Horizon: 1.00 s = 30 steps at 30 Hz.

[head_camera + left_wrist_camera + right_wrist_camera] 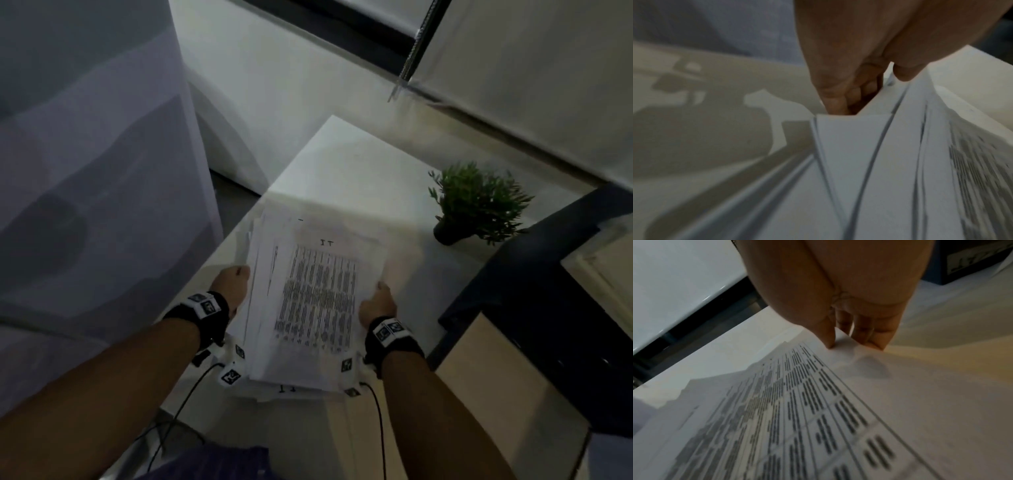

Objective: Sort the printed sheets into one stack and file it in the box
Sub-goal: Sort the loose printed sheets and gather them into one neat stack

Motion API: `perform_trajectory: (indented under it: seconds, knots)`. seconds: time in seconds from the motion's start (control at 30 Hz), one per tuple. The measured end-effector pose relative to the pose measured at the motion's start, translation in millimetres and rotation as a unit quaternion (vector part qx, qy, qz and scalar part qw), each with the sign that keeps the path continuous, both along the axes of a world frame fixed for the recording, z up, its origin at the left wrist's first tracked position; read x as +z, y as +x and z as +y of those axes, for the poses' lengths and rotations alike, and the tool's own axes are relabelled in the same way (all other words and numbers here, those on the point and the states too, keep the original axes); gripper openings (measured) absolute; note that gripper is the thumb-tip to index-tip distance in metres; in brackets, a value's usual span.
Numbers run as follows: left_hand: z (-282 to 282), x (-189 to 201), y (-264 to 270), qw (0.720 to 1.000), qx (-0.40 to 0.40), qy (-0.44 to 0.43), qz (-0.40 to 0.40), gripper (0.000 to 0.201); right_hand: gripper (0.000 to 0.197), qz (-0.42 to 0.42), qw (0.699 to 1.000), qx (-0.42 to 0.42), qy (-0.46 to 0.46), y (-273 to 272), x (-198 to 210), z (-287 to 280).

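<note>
Gripping a loose stack of printed sheets (318, 294) above the white table (359, 161) — left hand (233, 284) and right hand (378, 305) clasp opposite edges.

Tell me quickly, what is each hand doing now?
Left hand: grips the left edge of the stack of sheets.
Right hand: pinches the stack's right edge.

The printed text on the top sheet of the stack (318, 294) is blurred and unreadable in all three views. The fingers of the left hand (232, 281) and right hand (376, 305) are hidden beneath the sheets in the head view. The dark box (534, 291) is cut off by the right edge, its interior not visible.
</note>
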<state>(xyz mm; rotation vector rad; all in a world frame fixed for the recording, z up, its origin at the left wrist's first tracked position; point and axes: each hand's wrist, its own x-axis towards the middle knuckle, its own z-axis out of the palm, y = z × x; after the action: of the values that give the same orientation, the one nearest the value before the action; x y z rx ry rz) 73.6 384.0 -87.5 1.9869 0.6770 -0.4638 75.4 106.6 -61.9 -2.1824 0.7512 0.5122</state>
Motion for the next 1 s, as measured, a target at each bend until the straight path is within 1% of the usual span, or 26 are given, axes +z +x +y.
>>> perform_trajectory:
  seconds: [0.07,0.13,0.17,0.23,0.3,0.33,0.37,0.43,0.47,0.53,0.57,0.6,0.63,0.7,0.77,0.8,0.87,0.93,1.0]
  knots:
    - [-4,-2,1,1.0,-0.026,-0.009,0.004,0.052,0.064,-0.004,0.998,0.055,0.008,2,-7,6]
    - [-8,-4,1,0.997,-0.072,-0.013,0.024,0.068,0.068,-0.03,0.995,0.095,0.016,7,-11,15]
    - [-9,-5,2,0.996,-0.089,-0.007,0.031,0.075,0.069,-0.045,0.995,0.089,0.015,10,-11,18]
    - [-10,-7,4,0.994,-0.106,0.007,0.031,0.083,0.069,-0.059,0.996,0.071,0.019,16,-12,22]
    - [-13,-6,7,0.991,-0.127,0.022,0.031,0.087,0.069,-0.053,0.992,0.102,0.055,18,-10,30]
    - [-16,-5,8,0.991,-0.131,0.031,0.026,0.088,0.072,-0.063,0.989,0.115,0.072,19,-10,32]
    - [-19,-3,9,0.991,-0.13,0.036,0.018,0.087,0.074,-0.077,0.988,0.111,0.073,20,-11,33]
    - [-19,-1,11,0.993,-0.115,0.022,-0.004,0.084,0.071,-0.084,0.993,0.061,0.048,21,-10,33]
    - [-16,-2,13,0.995,-0.097,0.005,-0.011,0.083,0.067,-0.072,0.995,0.051,0.043,20,-9,32]
    - [-13,-7,14,0.999,-0.043,-0.028,-0.014,0.081,0.061,-0.044,0.994,0.09,0.047,10,-14,33]
    - [-12,-9,14,0.999,-0.022,-0.03,-0.014,0.08,0.06,-0.046,0.992,0.109,0.039,5,-15,35]
    - [-14,-10,14,1.0,-0.007,-0.025,-0.011,0.08,0.059,-0.056,0.992,0.112,0.017,0,-18,35]
    - [-16,-11,13,1.0,0.0,-0.017,-0.007,0.08,0.059,-0.062,0.993,0.097,-0.015,-4,-21,33]
    - [-21,-15,12,1.0,0.009,-0.001,0.006,0.079,0.052,-0.049,0.994,0.071,-0.074,-15,-26,30]
    - [-27,-19,12,0.999,0.035,0.018,0.008,0.076,0.042,-0.002,0.987,0.109,-0.118,-27,-27,34]
    - [-31,-19,11,0.999,0.043,0.027,0.006,0.076,0.046,0.026,0.981,0.143,-0.132,-33,-26,37]
    - [-34,-17,11,0.999,0.031,0.027,0.009,0.077,0.066,0.046,0.969,0.196,-0.143,-33,-28,39]
    - [-29,-14,11,1.0,0.008,0.007,0.002,0.072,0.071,0.035,0.97,0.212,-0.112,-27,-28,35]
    - [-19,-15,10,0.999,0.004,-0.014,-0.03,0.064,0.072,0.026,0.977,0.197,-0.078,-25,-27,26]
